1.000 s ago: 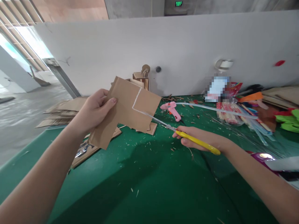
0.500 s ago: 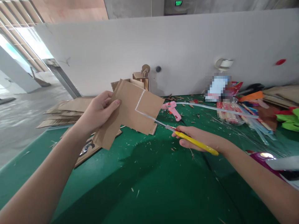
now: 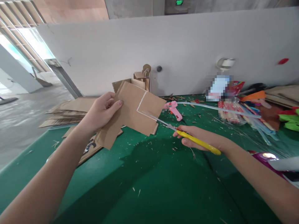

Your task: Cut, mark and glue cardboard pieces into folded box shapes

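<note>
My left hand (image 3: 105, 110) is closed on the left part of a piece of brown cardboard (image 3: 130, 102), thumb on its near face, holding it raised and tilted above the table. A white line with a corner is drawn on the cardboard. My right hand (image 3: 196, 137) grips scissors (image 3: 198, 141) with yellow handles. Their blades reach left to the lower right part of the cardboard, along the white line. Whether the blades pass through the cardboard I cannot fully make out.
A pink glue gun (image 3: 175, 110) lies on the green table (image 3: 149, 186) beyond the scissors. Stacked cardboard (image 3: 67, 110) sits at the left, and a cardboard construction (image 3: 141, 79) stands by the white wall. Glue sticks (image 3: 229, 112), a phone (image 3: 218, 88) and a purple device (image 3: 266, 160) are at right.
The scissor blades reach a little further left over the cardboard along the white line. Otherwise the view has shifted slightly; both hands keep their holds.
</note>
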### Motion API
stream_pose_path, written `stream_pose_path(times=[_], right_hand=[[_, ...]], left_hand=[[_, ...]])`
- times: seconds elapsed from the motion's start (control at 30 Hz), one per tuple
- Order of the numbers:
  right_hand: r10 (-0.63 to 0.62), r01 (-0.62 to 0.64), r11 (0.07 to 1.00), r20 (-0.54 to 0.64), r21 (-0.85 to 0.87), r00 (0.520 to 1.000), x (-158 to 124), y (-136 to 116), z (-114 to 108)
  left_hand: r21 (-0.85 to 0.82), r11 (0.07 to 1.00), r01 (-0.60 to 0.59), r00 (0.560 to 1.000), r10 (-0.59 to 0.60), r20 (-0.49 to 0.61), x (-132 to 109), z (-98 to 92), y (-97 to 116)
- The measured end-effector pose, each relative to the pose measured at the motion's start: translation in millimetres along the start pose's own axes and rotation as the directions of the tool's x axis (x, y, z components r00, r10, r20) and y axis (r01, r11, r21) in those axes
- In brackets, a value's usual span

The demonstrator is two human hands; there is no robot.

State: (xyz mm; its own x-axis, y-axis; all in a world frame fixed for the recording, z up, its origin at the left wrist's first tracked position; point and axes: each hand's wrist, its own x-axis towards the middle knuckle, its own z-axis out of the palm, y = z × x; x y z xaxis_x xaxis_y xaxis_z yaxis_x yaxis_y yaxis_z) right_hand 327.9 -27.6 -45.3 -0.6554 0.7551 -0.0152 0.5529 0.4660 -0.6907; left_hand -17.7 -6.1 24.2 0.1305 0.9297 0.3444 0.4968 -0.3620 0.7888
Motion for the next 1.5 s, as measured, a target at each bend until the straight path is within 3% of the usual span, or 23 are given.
stream_pose_path(times=[0.7, 1.0, 1.2, 1.5], right_hand=[[0.085, -0.085, 0.996, 0.024, -0.021, 0.996, 1.0, -6.7, -0.2], [0.172, -0.179, 0.978, -0.069, -0.108, 0.983, 4.7, -19.1, 4.8], [0.178, -0.206, 0.960, -0.153, -0.189, 0.972, 7.7, -13.9, 9.0], [0.183, -0.220, 0.942, -0.160, -0.255, 0.970, 5.7, -12.0, 8.0]], left_hand=[[0.021, 1.000, 0.008, 1.000, -0.008, -0.011, -4.3, 2.6, 7.1], [0.035, 0.997, -0.062, 0.997, 0.063, -0.040, -4.4, 1.6, 2.4], [0.079, 0.989, -0.122, 0.990, 0.126, -0.059, -3.0, 2.2, 1.8], [0.053, 0.983, -0.178, 0.981, 0.181, -0.071, -1.8, 4.7, -4.2]])
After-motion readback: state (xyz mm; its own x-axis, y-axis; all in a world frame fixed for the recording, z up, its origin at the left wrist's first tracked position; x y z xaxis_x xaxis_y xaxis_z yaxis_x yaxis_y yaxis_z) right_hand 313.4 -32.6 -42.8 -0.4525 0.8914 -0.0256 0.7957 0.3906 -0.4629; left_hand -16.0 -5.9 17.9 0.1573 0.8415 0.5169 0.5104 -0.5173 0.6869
